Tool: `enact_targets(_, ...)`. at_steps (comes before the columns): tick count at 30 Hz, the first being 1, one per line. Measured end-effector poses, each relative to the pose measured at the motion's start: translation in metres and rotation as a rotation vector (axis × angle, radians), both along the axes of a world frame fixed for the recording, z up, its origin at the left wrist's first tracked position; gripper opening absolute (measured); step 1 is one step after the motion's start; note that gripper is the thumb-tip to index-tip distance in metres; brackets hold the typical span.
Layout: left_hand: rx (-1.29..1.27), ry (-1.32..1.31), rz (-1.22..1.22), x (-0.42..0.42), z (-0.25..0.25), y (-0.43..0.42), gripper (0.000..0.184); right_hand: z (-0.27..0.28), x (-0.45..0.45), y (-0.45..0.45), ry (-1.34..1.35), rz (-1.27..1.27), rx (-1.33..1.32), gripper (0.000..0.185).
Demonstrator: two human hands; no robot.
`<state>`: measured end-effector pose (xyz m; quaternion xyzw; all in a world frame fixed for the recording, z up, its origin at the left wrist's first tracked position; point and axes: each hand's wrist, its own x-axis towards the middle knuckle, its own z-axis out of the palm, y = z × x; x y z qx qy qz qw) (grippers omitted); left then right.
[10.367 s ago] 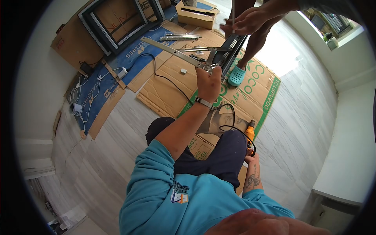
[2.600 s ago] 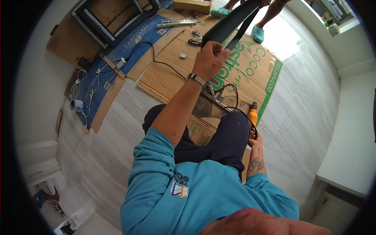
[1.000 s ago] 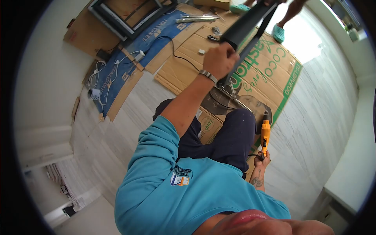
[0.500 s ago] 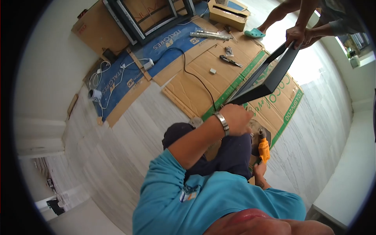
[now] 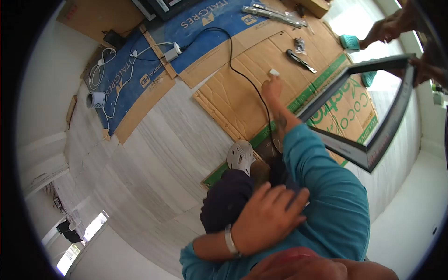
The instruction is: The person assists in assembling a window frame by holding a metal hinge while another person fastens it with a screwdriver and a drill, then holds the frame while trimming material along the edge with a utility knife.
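Observation:
My right hand (image 5: 272,88) reaches forward over the flattened cardboard (image 5: 247,70), its fingers closed at a small white block (image 5: 274,73). Whether the block is lifted off the cardboard I cannot tell. My left hand (image 5: 268,217), with a metal watch on the wrist, is over my lap, fingers stretched out and slightly blurred, holding nothing visible. Right of my right arm is a dark rectangular frame (image 5: 392,123), tilted, gripped at its far right corner by another person's hand (image 5: 427,72). A utility knife (image 5: 301,61) lies beyond my right hand.
A black cord (image 5: 232,56) crosses the cardboard from a white power adapter (image 5: 172,52). Blue sheeting (image 5: 191,28), metal rails (image 5: 275,16), a small plastic bag (image 5: 299,45) and a tape roll (image 5: 95,100) lie around. My white clog (image 5: 240,156) stands at the cardboard's edge.
My right hand has left the orange drill, now out of sight, and reached the white block. My left hand has drawn back to my lap. The frame has swung flatter and rightward.

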<state>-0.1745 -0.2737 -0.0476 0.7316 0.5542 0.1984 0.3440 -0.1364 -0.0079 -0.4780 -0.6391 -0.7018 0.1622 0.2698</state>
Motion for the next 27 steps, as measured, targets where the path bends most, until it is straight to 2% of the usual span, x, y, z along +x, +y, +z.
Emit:
enact_targets(1, -0.021, -0.05, 0.021, -0.006, 0.0, 0.001, 0.057, -0.015, -0.002, 0.027, -0.129, 0.052, 0.026, 0.031)
enact_targets(3, -0.14, 0.019, 0.078, -0.019, 0.001, 0.003, 0.057, -0.007, 0.004, 0.048, -0.199, 0.229, 0.12, 0.036)
enact_targets(4, -0.147, 0.022, 0.117, -0.025, -0.002, 0.007, 0.054, -0.009, 0.011, 0.055, -0.211, 0.238, 0.095, 0.036)
enact_targets(5, -0.15, 0.022, 0.151, -0.029, -0.005, 0.013, 0.05, -0.012, 0.018, 0.067, -0.196, 0.351, 0.019, 0.037)
enact_targets(6, -0.168, 0.005, 0.145, -0.033, -0.003, 0.019, 0.05, -0.019, 0.028, 0.079, -0.181, 0.46, -0.056, 0.038)
enact_targets(7, -0.238, 0.025, 0.119, -0.037, 0.0, 0.025, 0.054, -0.027, 0.037, 0.095, -0.19, 0.459, -0.067, 0.038)
enact_targets(9, -0.304, 0.051, 0.093, -0.04, -0.003, 0.037, 0.058, -0.043, 0.046, 0.131, -0.148, 0.155, 0.086, 0.038)
enact_targets(11, -0.329, 0.018, 0.167, -0.04, -0.005, 0.047, 0.049, -0.03, 0.052, 0.159, -0.252, -0.2, -0.148, 0.043)
enact_targets(12, -0.338, 0.03, 0.151, -0.041, -0.004, 0.053, 0.049, -0.021, 0.055, 0.166, -0.243, -0.216, -0.16, 0.043)
enact_targets(14, -0.468, 0.007, 0.104, -0.041, -0.001, 0.061, 0.056, -0.007, 0.058, 0.176, -0.107, -0.352, -0.43, 0.05)
enact_targets(17, -0.409, 0.092, 0.005, -0.041, -0.003, 0.069, 0.054, -0.012, 0.061, 0.17, -0.027, -0.235, -0.508, 0.059)
enact_targets(20, -0.281, 0.027, 0.031, -0.032, -0.006, 0.072, 0.05, -0.018, 0.049, 0.135, 0.097, -0.344, -0.553, 0.061)
enact_targets(22, -0.197, 0.075, 0.042, -0.026, -0.008, 0.074, 0.047, 0.003, 0.037, 0.1, 0.18, -0.304, -0.553, 0.051)
enact_targets(24, -0.089, 0.088, 0.106, -0.025, -0.016, 0.081, 0.04, 0.0, 0.022, 0.074, 0.301, -0.433, -0.491, 0.041)
enact_targets(26, -0.039, 0.14, 0.102, -0.023, -0.022, 0.08, 0.039, -0.015, 0.004, 0.041, 0.451, -0.478, -0.413, 0.036)
enact_targets(27, -0.003, 0.18, 0.135, -0.018, -0.023, 0.079, 0.038, 0.016, -0.004, 0.021, 0.771, -0.479, -0.501, 0.04)
